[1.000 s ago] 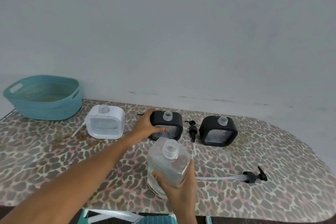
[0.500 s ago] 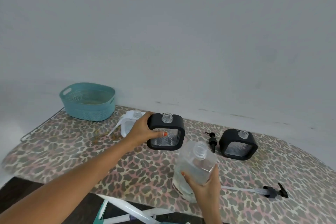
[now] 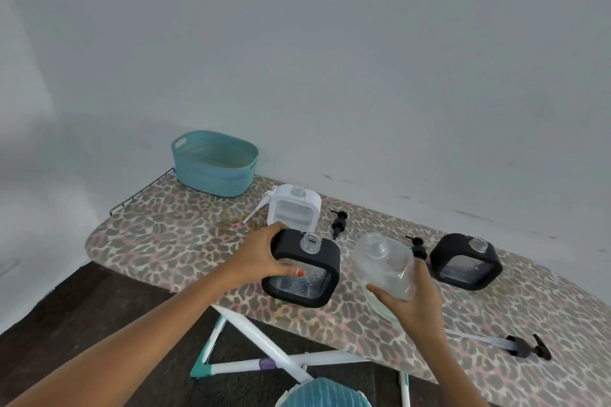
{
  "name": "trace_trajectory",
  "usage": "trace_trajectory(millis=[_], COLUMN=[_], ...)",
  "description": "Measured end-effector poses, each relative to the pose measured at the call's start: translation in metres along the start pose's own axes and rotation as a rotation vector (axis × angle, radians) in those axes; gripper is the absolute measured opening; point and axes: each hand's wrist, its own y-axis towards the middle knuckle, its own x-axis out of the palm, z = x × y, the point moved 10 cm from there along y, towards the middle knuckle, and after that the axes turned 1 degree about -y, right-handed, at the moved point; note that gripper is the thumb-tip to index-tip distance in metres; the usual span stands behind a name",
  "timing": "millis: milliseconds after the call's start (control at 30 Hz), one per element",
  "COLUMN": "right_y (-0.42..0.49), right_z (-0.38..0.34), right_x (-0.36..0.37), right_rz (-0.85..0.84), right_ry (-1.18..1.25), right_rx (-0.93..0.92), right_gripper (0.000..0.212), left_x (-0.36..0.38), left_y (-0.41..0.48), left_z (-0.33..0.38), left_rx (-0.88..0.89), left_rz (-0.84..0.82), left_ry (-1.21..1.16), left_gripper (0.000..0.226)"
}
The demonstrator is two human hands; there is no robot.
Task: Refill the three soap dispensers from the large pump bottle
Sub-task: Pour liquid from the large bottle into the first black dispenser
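Note:
My left hand grips a black-framed soap dispenser by its left side, cap off, held close to the board's near edge. My right hand holds the large clear bottle from below, tilted, its open neck near the dispenser's neck. A white dispenser stands open behind. A second black dispenser stands open at the right. The large bottle's pump with its long tube lies at the right front.
Everything rests on a leopard-print ironing board with white legs. A teal basket sits at its far left end. Two small black pumps lie between the dispensers. A wall runs close behind.
My left hand has drawn the black dispenser nearer, away from the white one. The large bottle has risen and tilted toward it. The view has swung left.

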Motion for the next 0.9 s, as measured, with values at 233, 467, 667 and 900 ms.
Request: trace_trajectory(millis=[233,467,667,900], right_y=[0.015,0.023,0.022,0.02], right_z=[-0.042,-0.078,-0.086,-0.088], right_x=[-0.007,-0.008,0.002,0.007], right_rz=[-0.034,0.01,0.004,0.025], right_ry=[-0.328,-0.483,-0.572,-0.677], right_rx=[-0.33,-0.603,-0.726,-0.805], right_gripper=[0.068,0.06,0.049,0.059], left_x=[0.011,0.017,0.022,0.025], left_y=[-0.013,-0.016,-0.017,-0.016], left_z=[-0.004,-0.002,0.001,0.002], left_rx=[0.021,0.03,0.033,0.031], left_rz=[-0.07,-0.106,-0.127,-0.14], left_ry=[0.06,0.089,0.094,0.098], left_gripper=[0.066,0.053,0.057,0.06])
